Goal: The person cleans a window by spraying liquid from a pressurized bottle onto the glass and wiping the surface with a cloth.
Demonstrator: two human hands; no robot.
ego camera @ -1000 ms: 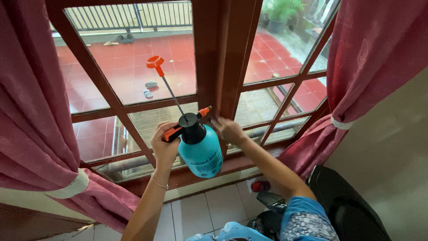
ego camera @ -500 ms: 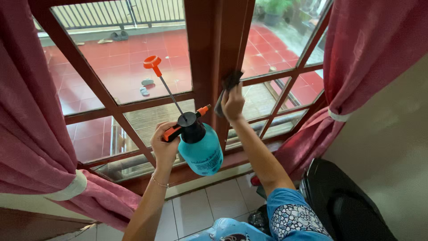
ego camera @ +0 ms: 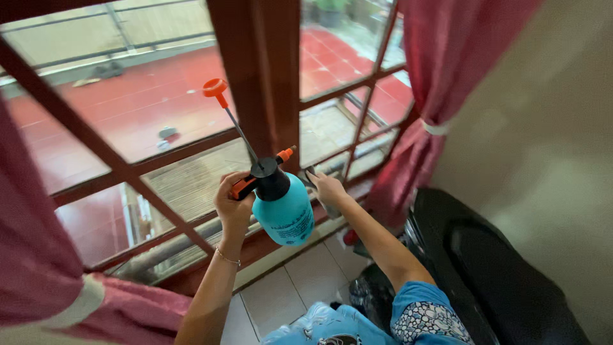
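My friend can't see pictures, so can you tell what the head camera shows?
A person's left hand holds up a teal pump sprayer with an orange handle, while the right hand presses a cloth low against the brown wooden window frame. Pink curtains hang at both sides, and a red tiled terrace shows through the glass.

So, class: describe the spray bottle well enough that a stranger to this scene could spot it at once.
Start at the thick red-brown window post in the middle. Just below it, the left hand holds up a pump sprayer. It is the only teal thing there, with a black cap, orange trigger and a thin rod ending in an orange knob.
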